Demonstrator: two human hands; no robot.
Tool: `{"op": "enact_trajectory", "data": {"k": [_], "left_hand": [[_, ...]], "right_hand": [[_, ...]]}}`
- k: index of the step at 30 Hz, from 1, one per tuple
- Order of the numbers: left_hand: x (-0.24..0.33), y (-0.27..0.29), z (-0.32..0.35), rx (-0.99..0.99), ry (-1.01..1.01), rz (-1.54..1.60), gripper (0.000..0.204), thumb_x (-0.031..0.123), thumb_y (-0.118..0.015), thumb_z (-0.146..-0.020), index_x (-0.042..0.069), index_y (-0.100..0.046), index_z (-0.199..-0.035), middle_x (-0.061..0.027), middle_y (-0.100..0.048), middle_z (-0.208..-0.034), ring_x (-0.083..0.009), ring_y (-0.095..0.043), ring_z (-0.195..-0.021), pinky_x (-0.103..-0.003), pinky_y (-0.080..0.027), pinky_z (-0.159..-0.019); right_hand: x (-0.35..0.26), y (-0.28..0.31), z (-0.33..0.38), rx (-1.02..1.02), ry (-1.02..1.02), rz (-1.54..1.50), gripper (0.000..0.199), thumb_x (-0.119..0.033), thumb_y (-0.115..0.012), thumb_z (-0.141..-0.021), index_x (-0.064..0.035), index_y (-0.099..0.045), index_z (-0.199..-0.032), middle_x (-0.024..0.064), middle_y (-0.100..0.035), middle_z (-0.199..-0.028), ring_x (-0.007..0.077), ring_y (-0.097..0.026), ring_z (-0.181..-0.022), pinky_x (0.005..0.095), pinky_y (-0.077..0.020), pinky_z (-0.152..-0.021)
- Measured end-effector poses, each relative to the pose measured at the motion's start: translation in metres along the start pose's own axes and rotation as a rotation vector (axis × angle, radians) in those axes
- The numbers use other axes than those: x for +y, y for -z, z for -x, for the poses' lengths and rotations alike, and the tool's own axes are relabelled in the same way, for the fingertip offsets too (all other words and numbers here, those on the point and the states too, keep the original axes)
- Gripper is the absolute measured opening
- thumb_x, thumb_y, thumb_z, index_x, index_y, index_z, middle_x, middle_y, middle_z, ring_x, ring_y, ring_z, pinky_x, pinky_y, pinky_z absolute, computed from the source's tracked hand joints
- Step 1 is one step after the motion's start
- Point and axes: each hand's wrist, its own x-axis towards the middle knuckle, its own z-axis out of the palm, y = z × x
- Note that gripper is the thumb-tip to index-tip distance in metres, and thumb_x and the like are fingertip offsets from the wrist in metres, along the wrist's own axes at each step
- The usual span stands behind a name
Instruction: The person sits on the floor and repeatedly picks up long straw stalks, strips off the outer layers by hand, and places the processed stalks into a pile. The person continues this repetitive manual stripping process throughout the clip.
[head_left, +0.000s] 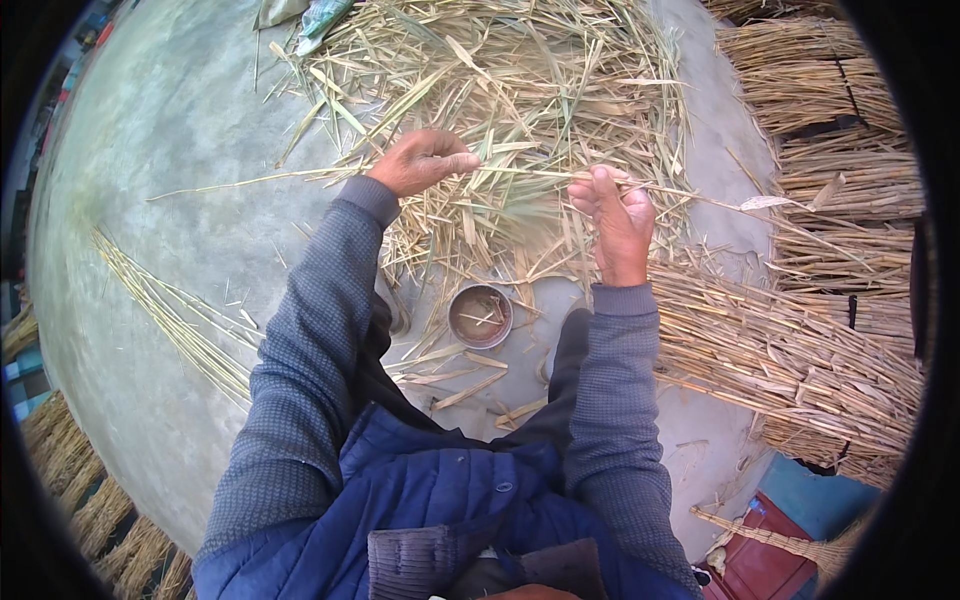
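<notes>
My left hand (420,160) and my right hand (615,220) both pinch one long thin reed stalk (520,172) that runs level between them and sticks out past each hand. Both are held above a loose heap of dry reed stalks and leaves (510,90) on the concrete floor. My forearms in grey knitted sleeves come up from the lower edge, over a blue padded jacket.
A small round metal bowl (480,315) with brownish liquid stands on the floor just below my hands. Tied bundles of reeds (790,350) lie stacked at the right. A thin line of stalks (170,310) lies at the left. A broom (790,545) lies at the lower right.
</notes>
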Motion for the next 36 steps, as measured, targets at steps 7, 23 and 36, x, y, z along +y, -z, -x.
{"op": "enact_trajectory", "data": {"k": [7,23,36], "left_hand": [[-0.009,0.000,-0.003,-0.030,0.002,0.344,0.027,0.026,-0.078,-0.089,0.000,-0.073,-0.094,-0.0058,-0.075,-0.087,-0.0131,-0.068,-0.082,-0.029,-0.053,-0.076],[0.030,-0.046,-0.008,0.134,-0.353,-0.063,0.026,0.025,-0.079,-0.086,0.002,-0.072,-0.095,-0.0065,-0.072,-0.082,-0.0156,-0.067,-0.077,-0.031,-0.052,-0.071],[0.038,-0.050,-0.012,0.130,-0.258,0.064,0.021,0.017,-0.080,-0.087,0.000,-0.072,-0.096,-0.0025,-0.071,-0.079,-0.0069,-0.062,-0.072,-0.025,-0.050,-0.064]], "right_hand": [[-0.003,-0.002,-0.001,-0.069,0.084,0.020,0.026,-0.018,-0.067,-0.098,0.0049,-0.061,-0.111,0.0158,-0.071,-0.093,0.0199,-0.072,-0.079,0.0271,-0.0598,-0.071],[0.010,-0.016,0.003,-0.262,0.064,0.138,0.031,-0.025,-0.069,-0.097,0.0006,-0.063,-0.112,0.0124,-0.072,-0.096,0.0179,-0.072,-0.085,0.0284,-0.0576,-0.076],[0.002,-0.016,0.008,-0.121,0.000,0.014,0.029,-0.021,-0.068,-0.098,0.0016,-0.061,-0.115,0.0132,-0.071,-0.100,0.0189,-0.073,-0.088,0.0274,-0.0572,-0.076]]}}
